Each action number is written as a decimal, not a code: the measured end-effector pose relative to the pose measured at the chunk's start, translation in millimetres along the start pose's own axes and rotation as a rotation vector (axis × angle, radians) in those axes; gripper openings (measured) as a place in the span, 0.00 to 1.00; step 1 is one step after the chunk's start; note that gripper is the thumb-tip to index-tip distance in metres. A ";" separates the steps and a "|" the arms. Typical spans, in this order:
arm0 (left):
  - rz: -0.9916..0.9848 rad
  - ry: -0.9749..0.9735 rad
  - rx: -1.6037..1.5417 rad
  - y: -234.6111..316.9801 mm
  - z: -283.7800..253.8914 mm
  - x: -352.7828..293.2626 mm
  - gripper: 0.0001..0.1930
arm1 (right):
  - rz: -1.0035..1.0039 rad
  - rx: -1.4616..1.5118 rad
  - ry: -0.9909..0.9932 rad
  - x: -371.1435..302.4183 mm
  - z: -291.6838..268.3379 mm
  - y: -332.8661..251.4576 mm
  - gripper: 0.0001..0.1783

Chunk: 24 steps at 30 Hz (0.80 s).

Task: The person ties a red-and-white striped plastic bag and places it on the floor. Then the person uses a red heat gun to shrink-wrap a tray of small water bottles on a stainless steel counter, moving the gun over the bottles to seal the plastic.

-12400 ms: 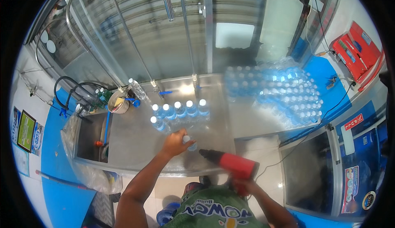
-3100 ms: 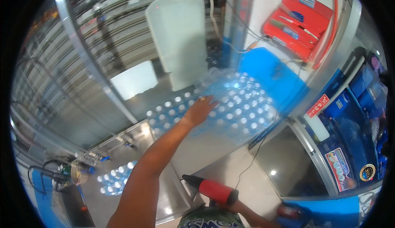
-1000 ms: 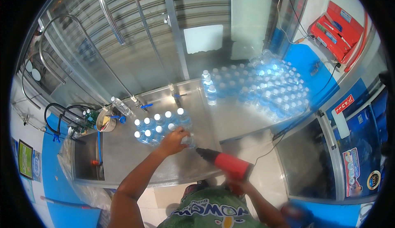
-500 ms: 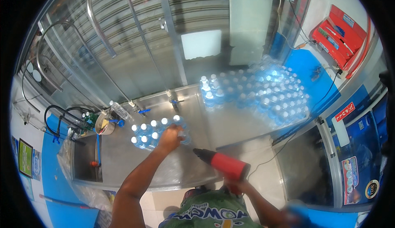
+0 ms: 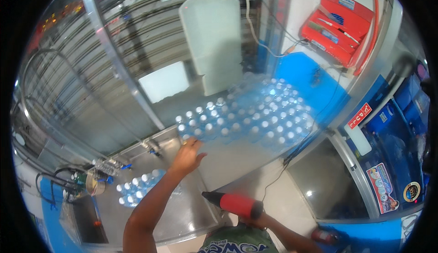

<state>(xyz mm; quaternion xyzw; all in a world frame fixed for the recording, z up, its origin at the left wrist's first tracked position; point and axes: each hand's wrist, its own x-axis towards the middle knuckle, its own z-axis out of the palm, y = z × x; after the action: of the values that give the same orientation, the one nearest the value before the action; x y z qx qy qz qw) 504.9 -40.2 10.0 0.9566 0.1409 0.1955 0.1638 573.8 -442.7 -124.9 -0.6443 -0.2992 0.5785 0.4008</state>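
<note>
My right hand (image 5: 256, 221) is wrapped round the handle of a red heat gun (image 5: 237, 204), whose black tapered nozzle points left over the steel sink counter. My left hand (image 5: 188, 156) is at the near left edge of a large group of clear water bottles (image 5: 210, 127) with white caps. Its fingertips are beside the nearest bottle's cap and its thumb stands apart; whether it touches that bottle is hard to tell. A smaller pack of capped bottles (image 5: 133, 192) stands on the sink counter (image 5: 182, 219), partly hidden by my left forearm.
Taps (image 5: 153, 149) and an upright bottle-filled corner with a round tub (image 5: 95, 185) line the sink's back left. A red open case (image 5: 335, 29) of tools sits at the far right. A cord (image 5: 269, 180) hangs by the counter edge. A glass-doored blue cooler (image 5: 388, 148) stands right.
My left hand has left the small pack and moved right to the large group of bottles. The view has turned right. The heat gun stays in my right hand.
</note>
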 end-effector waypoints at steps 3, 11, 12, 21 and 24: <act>0.204 -0.097 0.031 27.3 55.9 116.2 0.25 | 0.011 -0.022 0.033 -14.5 -27.7 -2.6 0.23; 0.668 -0.109 0.367 78.6 165.2 335.8 0.28 | 0.164 0.071 0.201 -53.5 -79.2 -9.3 0.19; 0.673 -0.133 0.364 80.0 176.2 346.1 0.27 | 0.162 0.124 0.224 -56.5 -83.0 -8.7 0.18; 0.450 0.031 0.262 76.6 139.1 353.6 0.18 | -0.079 0.274 0.278 -48.7 -96.9 5.5 0.18; 0.349 0.335 -0.010 63.2 69.9 325.4 0.17 | 0.023 0.253 0.239 -46.9 -101.0 1.4 0.21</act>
<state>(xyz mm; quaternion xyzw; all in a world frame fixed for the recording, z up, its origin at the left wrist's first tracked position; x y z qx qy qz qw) 834.9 -7.1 79.2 0.9198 -0.0026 0.3776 0.1067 666.1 -500.4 -101.5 -0.6561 -0.1670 0.5355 0.5048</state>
